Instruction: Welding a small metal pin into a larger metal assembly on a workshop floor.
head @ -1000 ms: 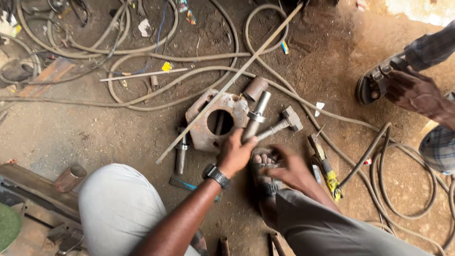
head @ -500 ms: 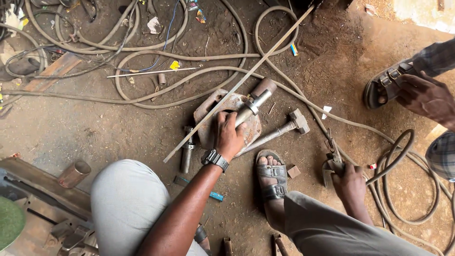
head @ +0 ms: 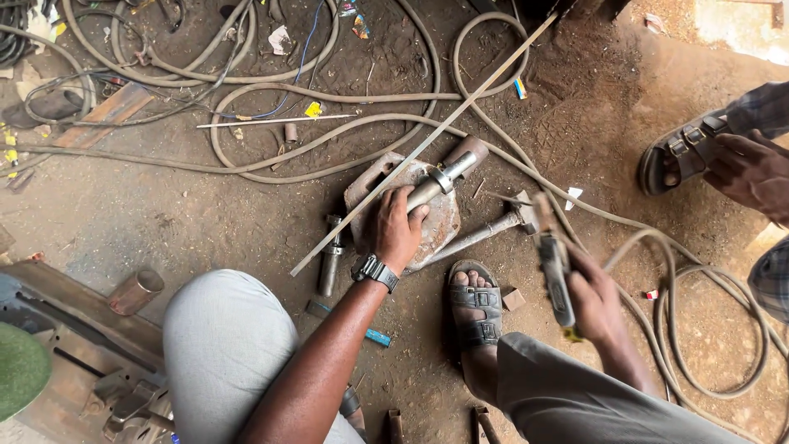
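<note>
1. The right hand [head: 598, 298] gripped a long tool [head: 555, 271], but motion blur smeared it; its head near 12 o'clock of the fist could not be made out.
2. The left hand [head: 396, 230] was wrapped around the lower end of a grey metal shaft [head: 434, 186], so that end was hidden under the fingers.
3. The flat metal plate [head: 448, 226] beneath was half covered by the hand and shaft; only its pale, rusty edge showed clearly.
4. The shaft's long axis ran from 7 o'clock at the palm up towards 1 o'clock, its far end meeting a brownish cylinder cap [head: 467, 151].
5. It looked dull steel, round, with a brighter collar midway along it.
6. The blurred tool stood nearly upright in frame, running 12 to 6 o'clock, with a yellow tip at the bottom of the fist.
7. A hammer [head: 490, 230] lay on the dirt between the two hands, handle towards 8 o'clock, its head partly behind the blurred tool.
8. At 3 o'clock, another person's hand [head: 752, 171] rested by a sandal [head: 675, 154], cut off by the frame edge.
9. A thin rod [head: 427, 141] crossed over the plate diagonally.
</note>
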